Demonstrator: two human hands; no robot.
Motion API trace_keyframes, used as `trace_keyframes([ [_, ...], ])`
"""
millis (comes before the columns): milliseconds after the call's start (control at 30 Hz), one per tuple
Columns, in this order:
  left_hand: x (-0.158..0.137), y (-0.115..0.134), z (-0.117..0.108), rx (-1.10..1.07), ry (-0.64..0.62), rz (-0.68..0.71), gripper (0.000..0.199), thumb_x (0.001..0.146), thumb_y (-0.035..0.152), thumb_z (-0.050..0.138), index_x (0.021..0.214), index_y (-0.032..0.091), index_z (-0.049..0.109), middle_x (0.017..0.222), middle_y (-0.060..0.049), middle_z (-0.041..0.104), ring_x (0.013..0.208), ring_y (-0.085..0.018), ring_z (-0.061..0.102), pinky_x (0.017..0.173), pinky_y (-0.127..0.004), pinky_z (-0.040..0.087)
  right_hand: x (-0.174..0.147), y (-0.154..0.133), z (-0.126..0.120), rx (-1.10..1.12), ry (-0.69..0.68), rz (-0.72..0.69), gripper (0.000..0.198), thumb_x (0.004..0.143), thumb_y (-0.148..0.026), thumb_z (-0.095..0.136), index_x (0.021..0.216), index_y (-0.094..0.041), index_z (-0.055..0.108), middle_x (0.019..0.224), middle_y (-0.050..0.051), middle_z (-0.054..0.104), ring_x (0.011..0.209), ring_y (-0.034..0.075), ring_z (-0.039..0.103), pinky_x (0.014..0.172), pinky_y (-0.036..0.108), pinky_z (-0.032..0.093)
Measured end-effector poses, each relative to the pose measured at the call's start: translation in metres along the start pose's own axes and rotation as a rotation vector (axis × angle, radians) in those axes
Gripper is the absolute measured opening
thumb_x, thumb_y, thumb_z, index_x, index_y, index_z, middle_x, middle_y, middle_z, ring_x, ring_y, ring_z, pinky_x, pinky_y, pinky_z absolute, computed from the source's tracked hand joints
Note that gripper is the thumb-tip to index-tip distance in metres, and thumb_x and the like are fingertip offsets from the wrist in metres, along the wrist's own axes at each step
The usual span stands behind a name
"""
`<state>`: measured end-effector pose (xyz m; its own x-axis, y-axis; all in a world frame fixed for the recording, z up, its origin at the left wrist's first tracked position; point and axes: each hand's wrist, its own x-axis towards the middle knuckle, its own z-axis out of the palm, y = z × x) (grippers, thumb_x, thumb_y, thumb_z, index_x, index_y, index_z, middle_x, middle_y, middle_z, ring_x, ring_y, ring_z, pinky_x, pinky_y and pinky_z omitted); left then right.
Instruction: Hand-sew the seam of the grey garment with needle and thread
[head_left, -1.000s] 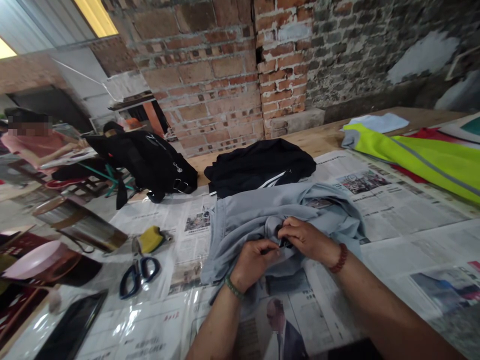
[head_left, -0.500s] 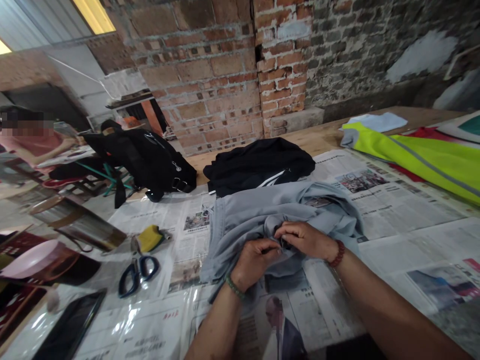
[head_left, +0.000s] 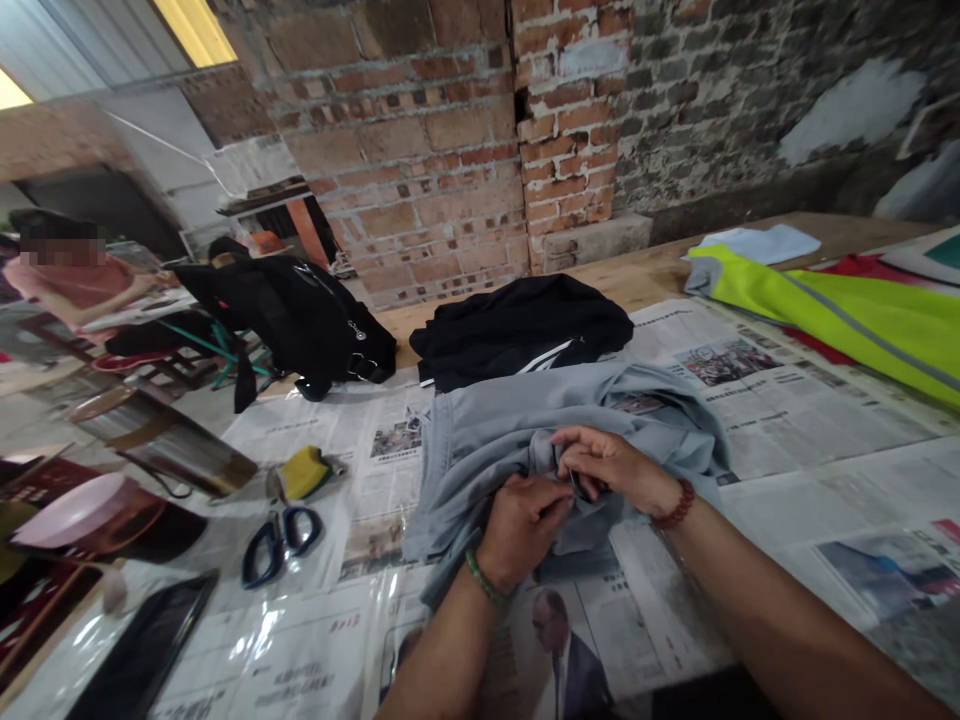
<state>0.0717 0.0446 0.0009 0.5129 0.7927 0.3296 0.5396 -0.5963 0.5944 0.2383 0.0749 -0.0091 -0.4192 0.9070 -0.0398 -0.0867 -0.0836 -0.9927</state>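
A crumpled grey garment lies in front of me on the newspaper. My left hand is closed at its near folds, with thumb and fingers pinched together on the cloth. Just to its right, my right hand is closed too, its fingers bent in a pinch over the same spot. Something small, thin and dark shows between the two sets of fingertips; its kind cannot be made out. The fingertips nearly meet, which hides part of the cloth there.
Scissors, a yellow sponge-like piece, a steel flask and a phone lie left. Behind are a black bag and black clothing. A neon vest lies right. A person sits far left.
My left hand has turned and moved slightly right, its fingers curling in more. My right hand's fingers have shifted a little at the cloth. The grey garment stays in place.
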Motion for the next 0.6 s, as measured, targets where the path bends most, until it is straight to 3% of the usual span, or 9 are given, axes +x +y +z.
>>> trace_keyframes([
  [267,-0.0023,0.0014,0.004,0.318,0.042,0.184,0.02,0.084,0.018,0.046,0.077,0.018,0.064,0.064,-0.002,0.064,0.061,-0.013,0.058,0.063,-0.028,0.035,-0.0031,-0.0001,-0.0047,0.162,-0.016,0.073,0.026,0.071,-0.036,0.062,0.078,-0.014,0.05,0.072,0.001,0.061,0.035,0.003,0.045,0.033,0.015,0.025],
  [600,-0.0039,0.0012,0.0069,0.401,0.08,0.243,0.019,0.085,0.019,0.046,0.078,0.018,0.063,0.058,-0.001,0.06,0.056,-0.012,0.054,0.061,-0.028,0.033,-0.001,0.0047,-0.003,0.045,0.017,0.114,0.034,0.07,-0.044,0.059,0.063,-0.013,0.048,0.053,-0.006,0.044,0.033,0.0,0.031,0.031,0.015,0.018],
])
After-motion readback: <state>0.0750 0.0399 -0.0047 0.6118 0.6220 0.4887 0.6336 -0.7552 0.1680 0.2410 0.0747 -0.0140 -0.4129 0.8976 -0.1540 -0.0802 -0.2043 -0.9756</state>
